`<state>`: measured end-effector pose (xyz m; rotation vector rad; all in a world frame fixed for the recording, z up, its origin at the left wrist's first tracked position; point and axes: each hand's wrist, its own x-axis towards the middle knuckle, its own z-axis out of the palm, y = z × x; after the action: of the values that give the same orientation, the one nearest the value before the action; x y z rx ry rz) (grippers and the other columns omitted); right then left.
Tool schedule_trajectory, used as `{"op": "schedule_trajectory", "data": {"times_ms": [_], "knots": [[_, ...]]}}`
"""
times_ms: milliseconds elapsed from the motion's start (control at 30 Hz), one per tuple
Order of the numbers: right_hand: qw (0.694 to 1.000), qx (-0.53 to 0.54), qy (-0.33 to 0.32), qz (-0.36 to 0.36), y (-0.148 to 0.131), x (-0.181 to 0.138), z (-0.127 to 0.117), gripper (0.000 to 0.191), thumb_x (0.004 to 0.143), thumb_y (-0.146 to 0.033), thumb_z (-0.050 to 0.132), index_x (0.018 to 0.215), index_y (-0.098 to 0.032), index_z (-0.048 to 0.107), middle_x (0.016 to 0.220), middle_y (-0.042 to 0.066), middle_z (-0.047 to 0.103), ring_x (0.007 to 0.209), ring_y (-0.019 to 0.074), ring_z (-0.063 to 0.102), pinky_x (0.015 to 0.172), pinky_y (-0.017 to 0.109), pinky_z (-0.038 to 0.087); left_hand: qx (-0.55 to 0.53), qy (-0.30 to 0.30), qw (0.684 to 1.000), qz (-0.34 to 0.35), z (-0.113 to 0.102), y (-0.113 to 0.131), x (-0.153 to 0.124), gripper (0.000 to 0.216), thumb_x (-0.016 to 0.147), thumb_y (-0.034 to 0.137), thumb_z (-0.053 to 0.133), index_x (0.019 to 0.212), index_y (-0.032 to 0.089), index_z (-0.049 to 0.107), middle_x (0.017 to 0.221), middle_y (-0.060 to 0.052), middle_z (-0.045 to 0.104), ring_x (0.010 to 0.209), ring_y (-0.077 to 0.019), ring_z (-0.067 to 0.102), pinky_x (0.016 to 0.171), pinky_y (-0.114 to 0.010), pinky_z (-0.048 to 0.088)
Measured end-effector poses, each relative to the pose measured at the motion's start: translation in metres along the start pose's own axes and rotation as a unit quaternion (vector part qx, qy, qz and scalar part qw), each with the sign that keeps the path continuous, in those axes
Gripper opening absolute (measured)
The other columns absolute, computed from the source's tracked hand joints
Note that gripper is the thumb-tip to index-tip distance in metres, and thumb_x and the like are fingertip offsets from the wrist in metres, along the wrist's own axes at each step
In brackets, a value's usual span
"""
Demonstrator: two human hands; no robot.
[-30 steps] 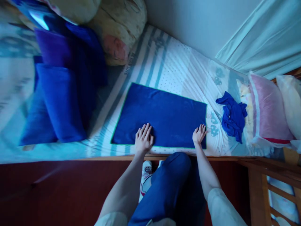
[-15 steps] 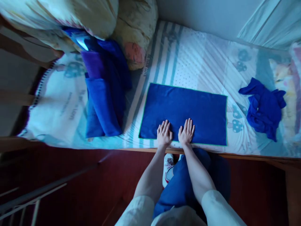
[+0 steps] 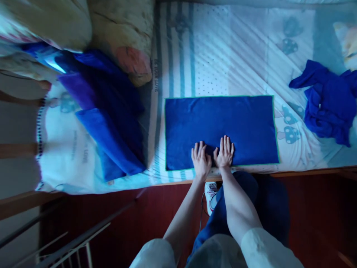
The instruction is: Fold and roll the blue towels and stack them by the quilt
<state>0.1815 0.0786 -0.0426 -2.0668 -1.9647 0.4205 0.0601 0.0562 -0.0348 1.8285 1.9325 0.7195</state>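
A blue rectangular towel (image 3: 214,119) with a thin green border lies spread out flat on the bed, close to its front edge. On the towel's near edge, left of its middle, rests my left hand (image 3: 201,160), fingers apart and slightly bent. Just to the right, my right hand (image 3: 224,153) lies flat on the same cloth with its fingers stretched out. Neither hand grips anything.
The bed (image 3: 245,48) has a patterned sheet. Folded blue cloths (image 3: 117,137) lie to the left, below pillows (image 3: 125,33). A crumpled blue cloth (image 3: 329,100) sits at the right. A metal railing (image 3: 83,238) stands at the lower left.
The view has turned and shifted. My left hand's fingers are more bent than before; my right hand stays flat on the towel. The towel remains spread out.
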Motion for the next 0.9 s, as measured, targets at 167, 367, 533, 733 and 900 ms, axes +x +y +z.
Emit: {"op": "schedule_trajectory", "data": {"times_ms": [167,367,533,733,900], "knots": [[0.999,-0.022,-0.033,0.009,0.009,0.001,0.011,0.059,0.1,-0.018,0.034,0.158,-0.014,0.039,0.164,0.015,0.039,0.155,0.0238,0.029,0.128,0.051,0.019,-0.175,-0.101,0.973,0.114,0.034,0.048,0.038,0.047,0.098,0.022,0.041,0.143,0.016,0.053,0.159,-0.015,0.046,0.155,-0.0239,0.032,0.126,-0.052,0.035],[0.999,-0.026,0.028,-0.008,0.002,0.001,0.005,0.06,0.1,-0.026,0.037,0.158,-0.01,0.038,0.163,0.017,0.039,0.155,0.0275,0.028,0.126,0.054,0.02,-0.21,-0.066,0.97,0.101,0.026,0.006,0.056,0.045,0.099,0.016,0.033,0.138,0.016,0.056,0.153,-0.015,0.053,0.151,-0.0199,0.039,0.124,-0.047,0.038],[0.997,-0.012,0.068,-0.028,-0.003,0.001,-0.003,0.061,0.099,-0.026,0.038,0.158,-0.01,0.038,0.161,0.019,0.042,0.154,0.0282,0.032,0.125,0.056,0.023,-0.139,0.017,0.988,0.061,-0.025,-0.061,0.052,0.049,0.093,0.007,0.031,0.127,0.019,0.065,0.143,-0.009,0.063,0.144,-0.0167,0.048,0.121,-0.042,0.042],[0.997,-0.006,0.067,-0.024,-0.004,0.002,-0.003,0.06,0.099,-0.027,0.037,0.156,-0.01,0.041,0.16,0.018,0.044,0.153,0.0279,0.034,0.124,0.056,0.023,-0.059,0.081,0.995,0.002,-0.073,-0.111,0.05,0.048,0.089,0.006,0.032,0.119,0.016,0.069,0.138,-0.011,0.067,0.141,-0.0173,0.052,0.119,-0.042,0.045],[0.998,-0.004,0.066,-0.018,-0.005,0.001,-0.004,0.061,0.099,-0.028,0.037,0.157,-0.01,0.04,0.161,0.018,0.043,0.153,0.0274,0.033,0.125,0.055,0.023,-0.018,0.092,0.995,-0.031,-0.084,-0.121,0.052,0.05,0.088,0.006,0.033,0.12,0.016,0.069,0.135,-0.011,0.069,0.14,-0.0172,0.053,0.119,-0.043,0.045]]}}
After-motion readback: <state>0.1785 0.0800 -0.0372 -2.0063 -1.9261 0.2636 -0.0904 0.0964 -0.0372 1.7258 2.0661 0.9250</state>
